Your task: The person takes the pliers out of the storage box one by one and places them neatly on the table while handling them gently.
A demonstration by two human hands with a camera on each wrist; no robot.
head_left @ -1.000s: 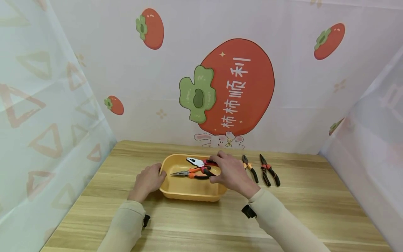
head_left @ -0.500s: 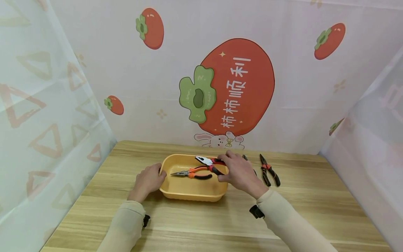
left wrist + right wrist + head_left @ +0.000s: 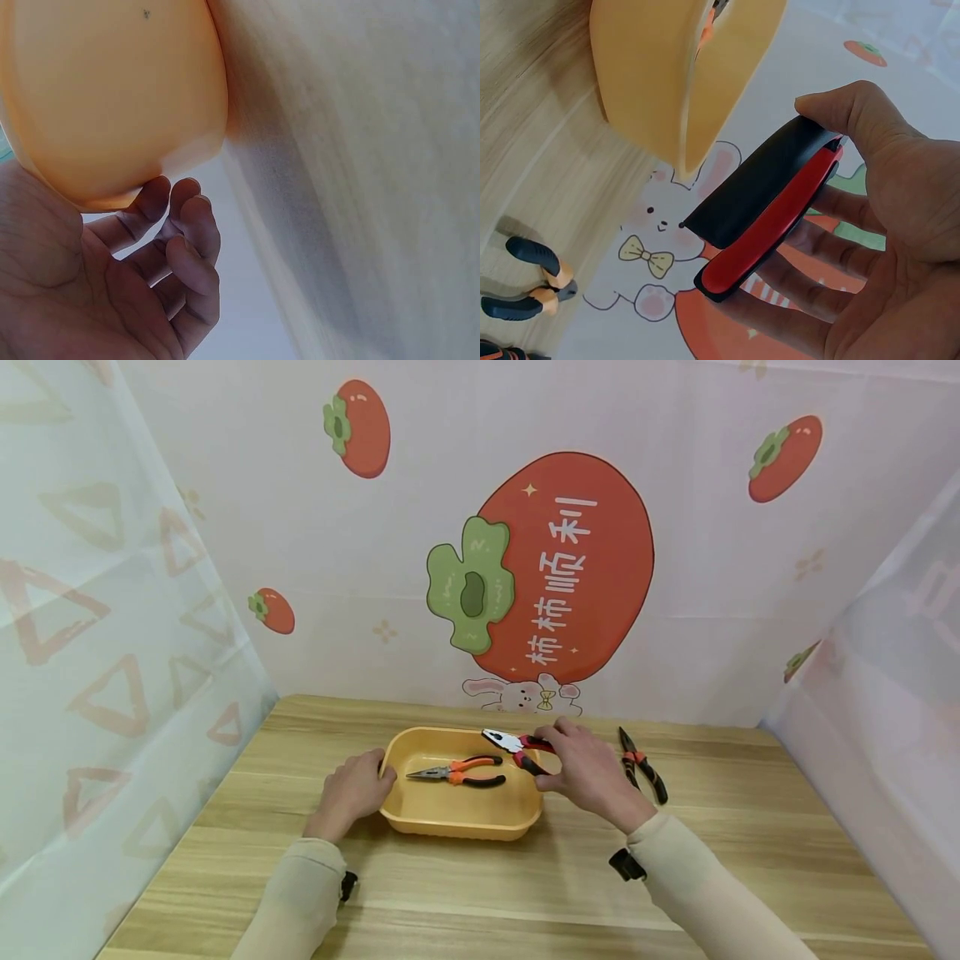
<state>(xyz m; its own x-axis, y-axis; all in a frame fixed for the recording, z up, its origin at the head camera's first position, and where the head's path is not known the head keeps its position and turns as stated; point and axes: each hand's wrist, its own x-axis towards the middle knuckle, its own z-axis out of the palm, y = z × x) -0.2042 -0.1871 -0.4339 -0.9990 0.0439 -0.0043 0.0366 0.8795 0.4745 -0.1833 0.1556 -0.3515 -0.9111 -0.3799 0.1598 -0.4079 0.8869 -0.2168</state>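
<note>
My left hand (image 3: 356,787) grips the left end of a yellow plastic basin (image 3: 457,827), thumb over the rim and fingers outside, as the left wrist view shows. Inside lies a pair of needle-nose pliers (image 3: 453,773) with orange and black handles. Over the basin's right end, my right hand (image 3: 588,768) holds combination pliers (image 3: 504,742) with a pale head and red-and-black handles (image 3: 769,202). The thumb presses one handle and the fingers support the other. The head points left, raised above the rim.
On the table's right stand-alone lie needle-nose pliers (image 3: 642,766) with black and red handles. Smaller orange-and-black pliers (image 3: 544,281) show in the right wrist view; my right hand hides them in the head view. A printed cloth wall (image 3: 697,652) rises behind the wooden table (image 3: 465,902).
My right hand has moved rightward with the combination pliers, from over the needle-nose pliers to the basin's right end, covering the smaller pliers on the table. The left hand and basin stay put.
</note>
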